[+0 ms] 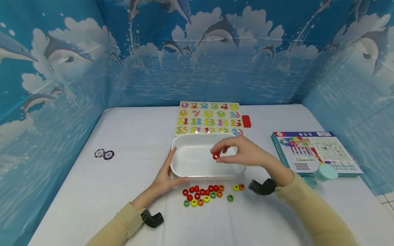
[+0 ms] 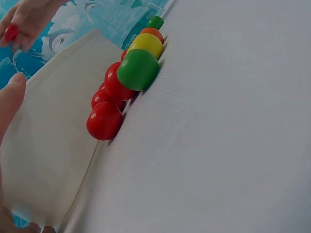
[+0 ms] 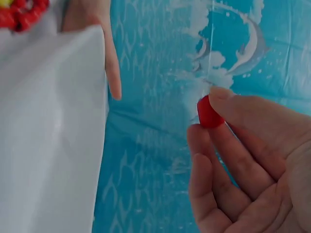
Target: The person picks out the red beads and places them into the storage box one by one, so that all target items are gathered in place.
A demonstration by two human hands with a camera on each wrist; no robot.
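Note:
A white rectangular tray sits mid-table, its inside bare in the head view. My left hand holds its near left corner, thumb along the front wall and fingers along the left end. Over the tray's right half, my right hand pinches a red bead between thumb and fingertips. In front of the tray lie several loose beads: red beads, green beads, yellow beads and orange beads. Seen from the left wrist, a green bead and red beads line the tray's wall.
Behind the tray lies a number board with a red block beside it. A game box lies at the right, with a mint-lidded jar at its front. Two poker chips lie at left.

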